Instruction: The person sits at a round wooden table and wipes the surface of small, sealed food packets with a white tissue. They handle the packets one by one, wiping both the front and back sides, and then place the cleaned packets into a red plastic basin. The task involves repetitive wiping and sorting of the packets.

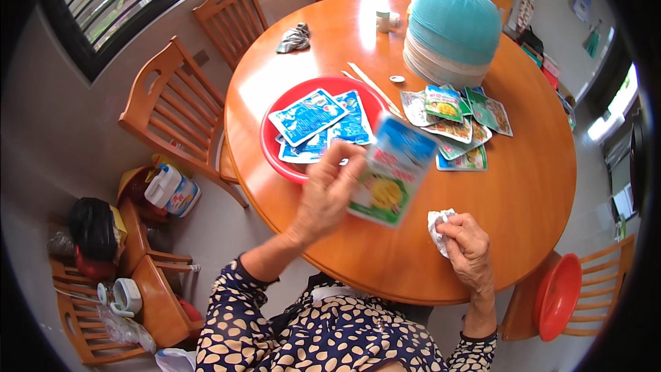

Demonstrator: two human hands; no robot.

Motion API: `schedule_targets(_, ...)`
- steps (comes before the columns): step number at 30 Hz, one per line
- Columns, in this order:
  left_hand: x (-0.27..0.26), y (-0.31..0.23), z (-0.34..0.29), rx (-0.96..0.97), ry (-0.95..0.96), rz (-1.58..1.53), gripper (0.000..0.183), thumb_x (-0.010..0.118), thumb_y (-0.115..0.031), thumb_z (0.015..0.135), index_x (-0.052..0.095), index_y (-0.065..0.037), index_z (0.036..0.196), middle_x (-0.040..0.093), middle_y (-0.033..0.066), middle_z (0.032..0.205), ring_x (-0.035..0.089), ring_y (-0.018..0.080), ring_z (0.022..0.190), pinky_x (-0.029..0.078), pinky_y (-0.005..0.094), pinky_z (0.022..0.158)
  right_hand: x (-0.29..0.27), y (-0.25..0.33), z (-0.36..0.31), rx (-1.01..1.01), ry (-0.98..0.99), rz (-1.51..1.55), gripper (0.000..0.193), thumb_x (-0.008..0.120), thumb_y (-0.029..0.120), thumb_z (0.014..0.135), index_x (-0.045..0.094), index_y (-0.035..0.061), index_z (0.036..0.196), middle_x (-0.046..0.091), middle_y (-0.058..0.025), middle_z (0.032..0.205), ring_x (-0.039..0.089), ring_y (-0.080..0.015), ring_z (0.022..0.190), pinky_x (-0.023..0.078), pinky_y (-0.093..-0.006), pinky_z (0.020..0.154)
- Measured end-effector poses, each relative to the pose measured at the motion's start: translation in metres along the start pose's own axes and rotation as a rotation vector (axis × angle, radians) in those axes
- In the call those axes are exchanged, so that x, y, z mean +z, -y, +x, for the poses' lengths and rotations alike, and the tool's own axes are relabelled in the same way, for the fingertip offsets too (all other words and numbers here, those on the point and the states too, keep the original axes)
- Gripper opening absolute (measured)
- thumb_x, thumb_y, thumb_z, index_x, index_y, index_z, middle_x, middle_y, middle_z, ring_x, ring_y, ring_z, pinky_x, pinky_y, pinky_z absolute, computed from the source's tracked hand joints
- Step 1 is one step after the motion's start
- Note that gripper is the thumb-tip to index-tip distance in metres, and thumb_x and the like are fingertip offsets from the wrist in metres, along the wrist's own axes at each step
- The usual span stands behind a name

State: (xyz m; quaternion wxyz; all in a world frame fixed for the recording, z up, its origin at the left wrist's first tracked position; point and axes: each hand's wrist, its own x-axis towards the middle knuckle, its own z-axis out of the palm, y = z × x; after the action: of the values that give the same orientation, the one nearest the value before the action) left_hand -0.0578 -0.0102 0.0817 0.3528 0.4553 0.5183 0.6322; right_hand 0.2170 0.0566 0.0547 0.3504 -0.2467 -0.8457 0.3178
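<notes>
My left hand [332, 189] pinches the left edge of a blue, white and green food packet [391, 176], which is held up above the table and slightly blurred. A crumpled white tissue [439, 229] is gripped in my right hand [468, 248], just over the near side of the tabletop. Behind my left hand stands a red basin [272, 139] with several blue packets [310, 117] lying in it. To the right, a loose pile of similar packets [451, 114] rests on the wood, some showing green sides and pictures of food.
A tall turquoise mesh food cover [454, 21] stands at the far right of the round wooden table [330, 234]. White sticks [372, 86], a small cup [383, 21] and a grey cloth [295, 38] also lie there. Wooden chairs [179, 107] surround it; one holds a red plate [559, 296].
</notes>
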Motion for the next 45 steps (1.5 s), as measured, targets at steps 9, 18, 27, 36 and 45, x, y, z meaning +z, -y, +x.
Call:
schedule_targets(9,-0.117,0.004,0.091,0.065,-0.405,0.54,0.015,0.062,-0.011,0.097,0.059,0.002,0.09,0.064,0.0062,0.08,0.062,0.0115,0.073,0.055,0.0281,0.066,0.019,-0.013,-0.006,0.075,0.065,0.015,0.027,0.062,-0.014,0.078,0.07,0.0006,0.099,0.064,-0.0122,0.096,0.067,-0.0284,0.087,0.054,-0.0346,0.076)
schedule_targets(18,-0.137,0.044,0.114,0.26,-0.45,0.898,0.007,0.065,-0.002,0.087,0.06,0.002,0.089,0.068,0.0197,0.08,0.068,0.0356,0.074,0.054,0.0432,0.07,0.021,-0.012,-0.005,0.142,0.052,0.014,0.025,0.061,-0.013,0.08,0.072,0.0014,0.098,0.066,-0.0118,0.096,0.068,-0.0267,0.086,0.054,-0.0333,0.075)
schedule_targets(27,-0.12,0.015,0.108,0.423,-0.413,1.386,0.014,0.071,-0.004,0.082,0.068,-0.005,0.097,0.064,0.0149,0.103,0.057,0.0336,0.103,0.046,0.0436,0.092,0.023,-0.02,-0.008,0.145,0.047,0.047,0.027,0.062,-0.01,0.083,0.072,0.0028,0.104,0.066,-0.0134,0.102,0.068,-0.0289,0.091,0.055,-0.0346,0.079)
schedule_targets(36,0.061,0.031,0.115,0.72,0.116,1.182,0.027,0.066,-0.003,0.082,0.067,-0.003,0.109,0.063,0.0133,0.116,0.059,0.0329,0.107,0.051,0.0413,0.091,0.03,-0.03,-0.014,-0.016,0.008,-0.006,0.029,0.062,-0.011,0.081,0.07,0.0024,0.106,0.064,-0.0127,0.105,0.067,-0.0319,0.097,0.058,-0.0377,0.083)
schedule_targets(45,0.138,0.107,0.181,0.646,0.185,1.453,0.016,0.06,-0.011,0.085,0.069,-0.002,0.094,0.064,0.0128,0.104,0.062,0.0282,0.102,0.051,0.0402,0.083,0.032,-0.035,-0.018,-0.074,-0.006,-0.01,0.027,0.064,-0.009,0.083,0.066,0.0013,0.108,0.061,-0.0149,0.107,0.066,-0.035,0.094,0.057,-0.0392,0.08)
